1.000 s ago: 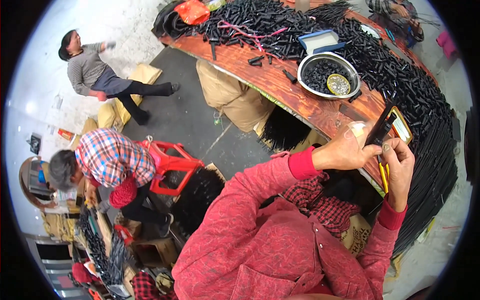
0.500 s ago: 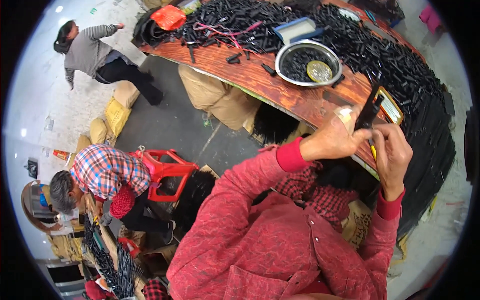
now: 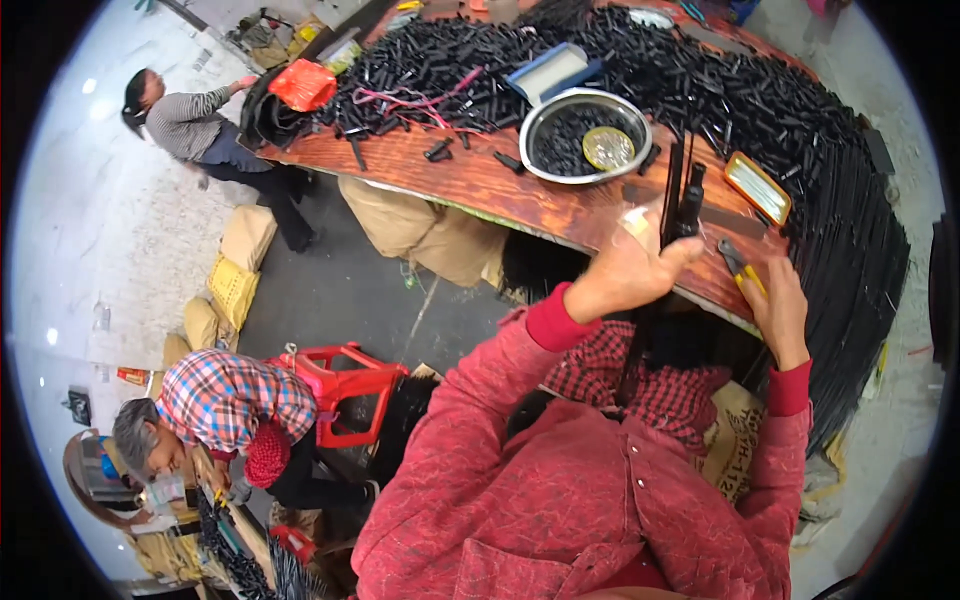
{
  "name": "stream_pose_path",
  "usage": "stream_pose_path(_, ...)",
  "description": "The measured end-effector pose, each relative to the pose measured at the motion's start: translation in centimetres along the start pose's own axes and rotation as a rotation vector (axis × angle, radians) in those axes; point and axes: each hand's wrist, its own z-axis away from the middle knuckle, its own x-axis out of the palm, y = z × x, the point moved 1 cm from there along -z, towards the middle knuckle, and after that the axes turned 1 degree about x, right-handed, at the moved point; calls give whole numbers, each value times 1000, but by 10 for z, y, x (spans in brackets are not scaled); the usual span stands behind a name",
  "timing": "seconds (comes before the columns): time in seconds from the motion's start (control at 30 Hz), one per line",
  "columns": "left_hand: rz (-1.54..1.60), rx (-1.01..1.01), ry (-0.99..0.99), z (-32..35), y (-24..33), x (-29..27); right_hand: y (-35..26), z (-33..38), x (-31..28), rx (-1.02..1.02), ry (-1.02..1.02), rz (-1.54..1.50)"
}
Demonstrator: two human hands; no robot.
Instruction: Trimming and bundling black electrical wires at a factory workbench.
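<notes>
My left hand [image 3: 625,272] is closed around long thin black rods with a black tubular fitting [image 3: 690,200], which stand up past the thumb over the table's near edge. What the rods join at their lower end is hidden by the hand. To its right, my right hand [image 3: 782,305] has its fingers closed on the yellow handles of a pair of pliers [image 3: 742,266], whose grey jaws point up and left. A steel bowl [image 3: 528,150] of small black pieces, with a round clear-and-yellow container [image 3: 608,149] inside, sits beyond the left hand.
Heaps of black tubular parts [image 3: 440,75] cover the reddish wooden table [image 3: 440,180]. Bundled black rods [image 3: 850,280] line its right side. A yellow-framed rectangular case [image 3: 757,187] and a blue-and-white tray [image 3: 553,72] lie nearby. One person bends beside a red stool [image 3: 350,400]; another stands far left.
My hands have come apart. The right has moved off the black fitting and down onto the pliers. The left keeps its hold, slightly farther left. The person at far left has turned more upright.
</notes>
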Motion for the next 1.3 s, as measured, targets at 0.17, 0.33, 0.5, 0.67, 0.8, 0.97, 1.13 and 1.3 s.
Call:
stream_pose_path(0.17, 12, -12, 6, 5, 2, 2, 23, 21, 12, 21, -195, 81)
stream_pose_path(0.33, -211, -14, -2, 2, 1, -11, 35, 14, 18, -46, -143, 68)
stream_pose_path(0.5, 198, -197, 2, 4, 11, -9, 39, 4, 32, -124, -95, 190)
stream_pose_path(0.67, 197, -151, -75, 5, 9, -2, 44, 12, 32, 49, -105, 107)
stream_pose_path(0.8, 257, -172, -76, 8, 16, 2, 52, 14, 31, 415, -320, -435)
stream_pose_path(0.97, 271, -174, -80, 6, 17, 6, 5, 7, -17, 395, -510, -1386)
stream_pose_path(1.13, 250, -174, -47, 4, 20, 12, -48, -9, -72, -10, -518, -725)
stream_pose_path(1.3, 147, -160, -92, 4, 23, 14, -58, -6, -83, -258, -187, -130)
